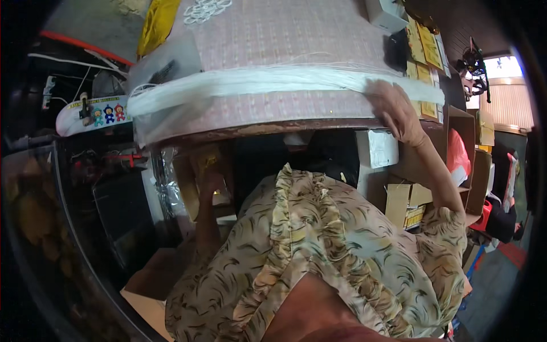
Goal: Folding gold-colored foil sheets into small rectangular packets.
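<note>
A long bundle of thin white strands (285, 78) stretches from left to right across the table, close to its front edge. My right hand (399, 111) rests over the bundle near its right end, fingers spread out and partly smeared by motion. Down at the left, below the table edge, is my left hand (211, 181), beside an open cardboard box. Motion blurs it, so its fingers and anything in them cannot be made out. A blurred pale streak crosses the table's front left part, under the bundle.
White rings (206, 10) lie in a pile at the table's far left, near a yellow bag (156, 27). A white box (386, 14) and yellow packages (430, 45) stand at the right. Cardboard boxes (458, 131) crowd the right side; another person (501, 219) is beyond them.
</note>
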`<state>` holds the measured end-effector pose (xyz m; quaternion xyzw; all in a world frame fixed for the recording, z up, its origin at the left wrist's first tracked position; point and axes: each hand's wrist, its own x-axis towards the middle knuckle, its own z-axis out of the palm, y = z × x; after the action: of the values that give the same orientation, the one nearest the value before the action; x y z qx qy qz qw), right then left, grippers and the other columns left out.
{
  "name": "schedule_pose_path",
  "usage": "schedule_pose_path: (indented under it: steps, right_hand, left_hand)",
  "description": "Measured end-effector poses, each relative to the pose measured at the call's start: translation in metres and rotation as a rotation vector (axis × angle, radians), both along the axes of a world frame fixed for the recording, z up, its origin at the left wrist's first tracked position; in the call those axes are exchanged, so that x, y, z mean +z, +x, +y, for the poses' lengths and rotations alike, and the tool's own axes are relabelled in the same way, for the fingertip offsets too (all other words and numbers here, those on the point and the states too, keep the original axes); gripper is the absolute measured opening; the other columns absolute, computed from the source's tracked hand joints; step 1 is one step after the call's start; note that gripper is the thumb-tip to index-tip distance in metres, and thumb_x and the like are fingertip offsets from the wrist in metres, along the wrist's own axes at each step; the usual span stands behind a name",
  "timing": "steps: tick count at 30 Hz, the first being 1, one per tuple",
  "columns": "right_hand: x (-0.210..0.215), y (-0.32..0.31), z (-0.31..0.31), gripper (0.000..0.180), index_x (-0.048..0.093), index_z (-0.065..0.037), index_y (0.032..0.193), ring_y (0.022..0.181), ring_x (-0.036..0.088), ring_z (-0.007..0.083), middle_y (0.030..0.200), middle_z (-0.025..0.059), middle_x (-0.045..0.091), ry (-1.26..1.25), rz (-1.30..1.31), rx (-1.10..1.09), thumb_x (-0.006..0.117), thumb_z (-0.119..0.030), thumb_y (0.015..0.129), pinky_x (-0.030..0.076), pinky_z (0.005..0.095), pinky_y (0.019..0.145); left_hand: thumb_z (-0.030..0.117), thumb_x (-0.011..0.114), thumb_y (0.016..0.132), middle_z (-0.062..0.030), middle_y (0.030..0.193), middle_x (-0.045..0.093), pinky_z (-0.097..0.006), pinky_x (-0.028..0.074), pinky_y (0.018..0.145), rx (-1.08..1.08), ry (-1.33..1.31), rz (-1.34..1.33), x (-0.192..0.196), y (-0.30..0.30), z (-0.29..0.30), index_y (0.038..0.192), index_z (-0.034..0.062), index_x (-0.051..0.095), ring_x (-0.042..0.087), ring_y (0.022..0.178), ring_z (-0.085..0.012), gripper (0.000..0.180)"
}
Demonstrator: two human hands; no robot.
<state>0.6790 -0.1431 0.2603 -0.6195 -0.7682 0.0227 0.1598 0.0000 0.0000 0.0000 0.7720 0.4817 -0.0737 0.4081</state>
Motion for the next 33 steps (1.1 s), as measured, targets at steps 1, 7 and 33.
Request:
schedule_pose_path:
  steps: [1,7,33]
  right_hand:
    - [0.001,-0.005,0.012,0.058,0.038,0.000,0.154,0.148,0.039,0.0410,0.157,0.0232,0.044,0.048,0.009,-0.057,0.053,-0.010,0.099,0.026,0.0533,0.123]
    - [-0.014,-0.028,0.072,0.056,0.039,-0.006,0.155,0.143,0.046,0.0342,0.156,0.0167,0.047,0.050,-0.008,-0.245,0.053,-0.027,0.105,0.029,0.0467,0.123]
    - [0.002,-0.069,0.125,0.098,0.043,-0.009,0.154,0.134,0.054,0.0346,0.132,0.0185,0.067,-0.045,0.002,-0.164,0.086,-0.048,0.075,0.022,0.0561,0.123]
  left_hand:
    - [0.025,0.062,0.103,-0.0169,0.115,0.074,-0.042,0.053,0.096,0.016,0.003,0.005,0.012,0.088,0.072,0.124,0.0038,0.070,0.070,0.109,-0.0310,0.031]
    - [0.019,0.068,0.101,-0.0068,0.108,0.074,-0.029,0.054,0.084,0.065,-0.160,-0.521,0.230,0.144,0.105,0.122,0.0028,0.069,0.067,0.097,-0.0085,0.027]
    - [0.028,0.063,0.090,-0.0160,0.099,0.070,-0.043,0.048,0.090,-0.657,0.474,-0.434,0.310,0.295,0.219,0.106,0.0030,0.068,0.064,0.095,-0.0333,0.030]
